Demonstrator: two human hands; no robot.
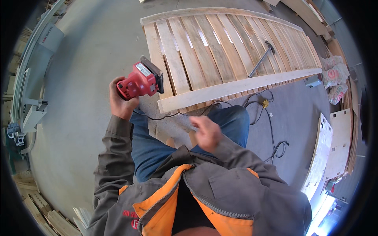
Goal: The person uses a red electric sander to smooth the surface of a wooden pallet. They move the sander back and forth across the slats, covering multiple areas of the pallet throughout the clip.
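My left hand point(125, 107) is closed round the body of a red palm sander point(138, 82), held up in the air. The sander is tilted, with its dark flat pad facing up and to the right. It is apart from the slatted wooden panel point(215, 51), just off that panel's left end. A black cord point(169, 116) runs from near my left hand across to the right, past my knees. Above my right thigh is my right hand point(208, 133), smeared by motion. Its fingers look bent, but whether they hold anything cannot be made out.
A hammer point(260, 62) lies across the panel's slats. On the floor to the right are a yellow plug connector point(265, 104) and a looped black cable point(272, 129). White bags point(334, 76) and leaning boards point(338, 143) stand at right. A machine point(37, 78) stands at left.
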